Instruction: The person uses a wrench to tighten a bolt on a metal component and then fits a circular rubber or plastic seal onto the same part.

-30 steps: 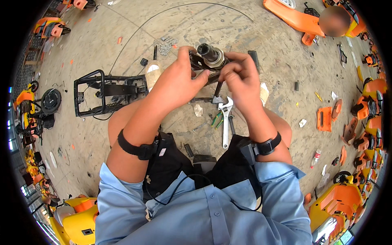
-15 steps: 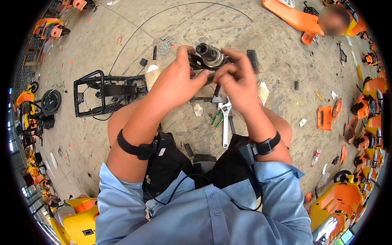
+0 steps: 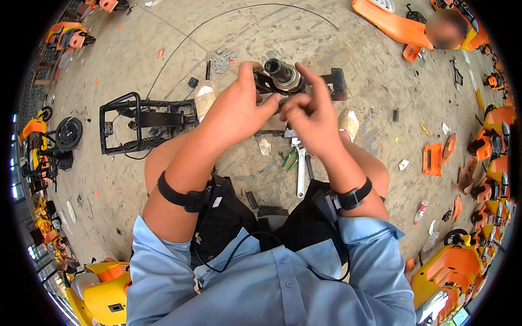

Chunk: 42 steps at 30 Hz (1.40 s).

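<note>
While I look down past my knees, my left hand (image 3: 239, 111) clamped on the metal motor part (image 3: 283, 76) held above the concrete floor (image 3: 163, 70), right hand (image 3: 310, 117) fingers loosely curled beside it, gripping nothing, wrench (image 3: 300, 168) lying below.

The supporting surface is a bare concrete floor (image 3: 136, 217). Landmark: the adjustable wrench (image 3: 300, 174), lying flat on the floor. Green-handled pliers (image 3: 289, 161) lie just left of it. A black metal frame (image 3: 144, 124) rests well to its left. An orange flat plate (image 3: 433, 160) lies well to its right. A long orange cover (image 3: 392, 25) lies far beyond it.
</note>
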Available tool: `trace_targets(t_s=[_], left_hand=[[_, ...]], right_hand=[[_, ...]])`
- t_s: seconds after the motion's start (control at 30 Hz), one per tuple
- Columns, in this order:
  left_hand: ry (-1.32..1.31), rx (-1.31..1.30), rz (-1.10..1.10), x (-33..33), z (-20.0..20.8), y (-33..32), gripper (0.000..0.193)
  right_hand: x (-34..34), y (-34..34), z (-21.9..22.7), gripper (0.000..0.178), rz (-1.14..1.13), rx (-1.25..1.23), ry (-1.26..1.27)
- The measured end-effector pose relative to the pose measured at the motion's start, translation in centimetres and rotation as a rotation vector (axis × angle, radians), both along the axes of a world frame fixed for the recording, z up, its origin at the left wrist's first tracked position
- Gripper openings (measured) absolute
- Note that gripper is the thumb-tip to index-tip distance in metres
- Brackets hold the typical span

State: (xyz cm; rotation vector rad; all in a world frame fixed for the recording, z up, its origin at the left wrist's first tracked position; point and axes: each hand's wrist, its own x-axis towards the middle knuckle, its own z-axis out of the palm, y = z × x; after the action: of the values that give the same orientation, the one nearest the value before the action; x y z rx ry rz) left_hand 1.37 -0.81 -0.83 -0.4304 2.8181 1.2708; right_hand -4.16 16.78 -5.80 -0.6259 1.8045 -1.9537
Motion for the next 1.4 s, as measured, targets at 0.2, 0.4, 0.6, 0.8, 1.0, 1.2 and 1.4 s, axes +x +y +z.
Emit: trace_targets(t_s=[0.2, 0.4, 0.6, 0.8, 1.0, 1.2, 1.4], left_hand=[[-0.032, 0.013, 0.003, 0.0, 0.1, -0.1, 0.067], [0.017, -0.003, -0.005, 0.0, -0.4, -0.1, 0.068], [-0.008, -0.008, 0.007, 0.0, -0.2, -0.1, 0.067], [-0.004, -0.007, 0.017, 0.0, 0.1, 0.1, 0.068], [0.014, 0.004, -0.006, 0.0, -0.4, -0.1, 0.067], [0.025, 0.002, -0.004, 0.1, -0.4, -0.1, 0.067], [-0.002, -0.010, 0.002, 0.1, 0.1, 0.0, 0.068]], right_hand=[[0.5, -0.2, 1.0, 0.068, 0.086, 0.066, -0.010], [-1.1, 0.6, 0.1, 0.070, 0.008, 0.050, 0.026], [-2.3, 0.9, -0.2, 0.073, -0.117, 0.066, 0.022], [-0.7, 0.3, 0.0, 0.069, -0.072, 0.068, 0.056], [0.3, 0.2, 0.0, 0.066, -0.002, 0.049, 0.053], [-0.6, 0.6, 0.9, 0.048, -0.016, -0.029, -0.046], [-1.9, 1.1, 0.1, 0.062, -0.054, -0.031, -0.033]])
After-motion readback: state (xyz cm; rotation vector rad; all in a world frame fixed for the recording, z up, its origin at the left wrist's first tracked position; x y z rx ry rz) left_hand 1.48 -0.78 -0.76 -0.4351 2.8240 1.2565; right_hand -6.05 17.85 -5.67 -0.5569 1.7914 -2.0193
